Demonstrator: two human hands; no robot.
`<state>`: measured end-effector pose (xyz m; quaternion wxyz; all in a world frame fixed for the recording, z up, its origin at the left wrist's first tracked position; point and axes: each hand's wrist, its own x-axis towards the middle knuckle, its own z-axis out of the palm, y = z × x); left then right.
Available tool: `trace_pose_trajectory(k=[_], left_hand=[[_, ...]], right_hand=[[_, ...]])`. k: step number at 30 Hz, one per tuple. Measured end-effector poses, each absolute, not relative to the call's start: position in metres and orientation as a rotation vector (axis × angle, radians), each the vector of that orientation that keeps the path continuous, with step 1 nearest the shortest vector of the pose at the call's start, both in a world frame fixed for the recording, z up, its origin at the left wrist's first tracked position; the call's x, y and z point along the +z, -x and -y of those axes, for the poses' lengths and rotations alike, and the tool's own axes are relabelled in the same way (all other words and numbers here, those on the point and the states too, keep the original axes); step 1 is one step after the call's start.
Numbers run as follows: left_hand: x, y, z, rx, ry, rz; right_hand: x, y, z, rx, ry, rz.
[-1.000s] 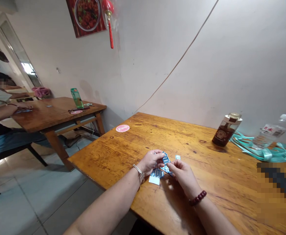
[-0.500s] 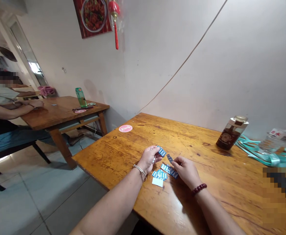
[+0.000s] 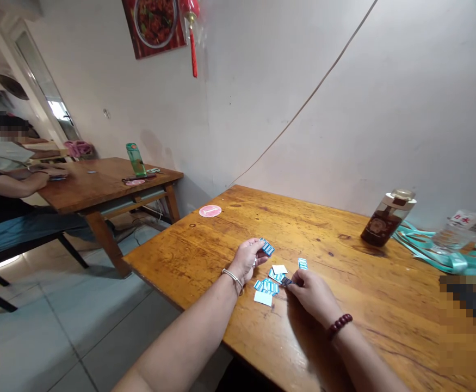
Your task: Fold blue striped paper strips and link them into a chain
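Left grip [image 3: 246,260] pinched on blue-striped labels [image 3: 267,247]

Silver bangle [image 3: 233,281] on left wrist [image 3: 245,270], red bead bracelet [image 3: 339,325] on right wrist [image 3: 326,311]

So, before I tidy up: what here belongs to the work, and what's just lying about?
Work: left hand, right hand, blue strips, dark strip, white squares.

Lying about: brown bottle, water bottle, teal ribbon, pink disc.
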<state>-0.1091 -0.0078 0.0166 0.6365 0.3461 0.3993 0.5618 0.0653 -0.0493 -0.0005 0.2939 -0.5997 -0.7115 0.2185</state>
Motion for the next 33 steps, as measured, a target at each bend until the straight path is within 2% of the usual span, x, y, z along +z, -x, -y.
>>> trace_pose_trajectory(k=[5,8,15,29,33], left_hand=[[0.017,0.108,0.01,1.206,-0.837,-0.946],[0.019,0.104,0.013,1.137,-0.926,-0.977],[0.016,0.09,0.021,1.015,-1.099,-1.073],[0.017,0.081,0.03,0.929,-0.911,-0.825],[0.019,0.083,0.032,0.89,-1.019,-0.809]], right_hand=[[0.006,-0.068,0.052,1.342,1.382,1.369],[0.016,-0.071,0.056,1.547,1.275,1.185],[0.024,-0.071,0.058,1.474,1.159,1.161],[0.017,-0.05,0.06,1.245,1.221,1.134],[0.016,-0.052,0.06,1.223,1.168,1.186]])
